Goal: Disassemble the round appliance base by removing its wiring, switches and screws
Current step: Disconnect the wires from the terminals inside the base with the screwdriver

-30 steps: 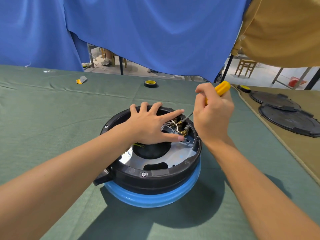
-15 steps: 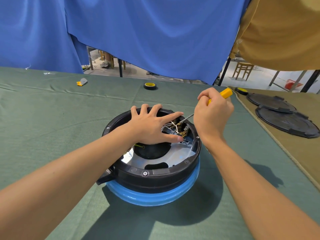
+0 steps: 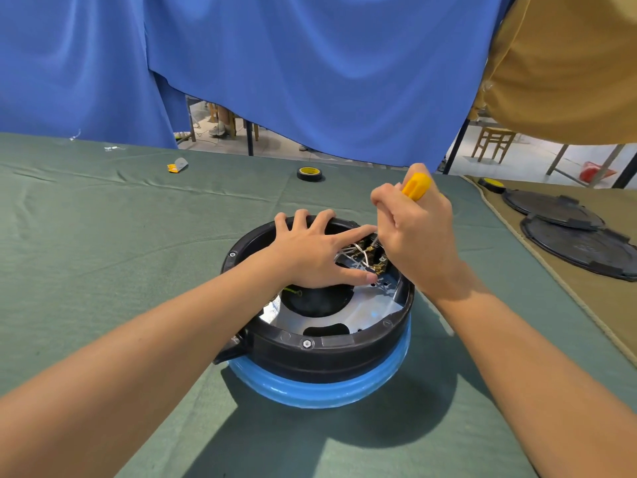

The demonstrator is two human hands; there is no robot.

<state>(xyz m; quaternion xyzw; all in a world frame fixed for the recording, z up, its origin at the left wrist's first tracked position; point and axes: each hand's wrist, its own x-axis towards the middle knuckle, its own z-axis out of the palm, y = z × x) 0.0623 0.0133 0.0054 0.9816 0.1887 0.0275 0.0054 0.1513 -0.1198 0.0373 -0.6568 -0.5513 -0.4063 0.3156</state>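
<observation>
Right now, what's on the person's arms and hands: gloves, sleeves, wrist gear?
Nothing worn. The left forearm and right forearm are bare to the frame edge, no sleeves in view. The left hand and right hand are ungloved; no watch, band or ring shows.

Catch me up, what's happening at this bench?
A person is stripping a round appliance base on the green table. The left hand lies spread on the base, steadying it. The right hand grips a yellow-handled screwdriver, tip down at the wiring inside the right rim. The wiring is not yet out, and a rim screw at the front is in place.
</observation>
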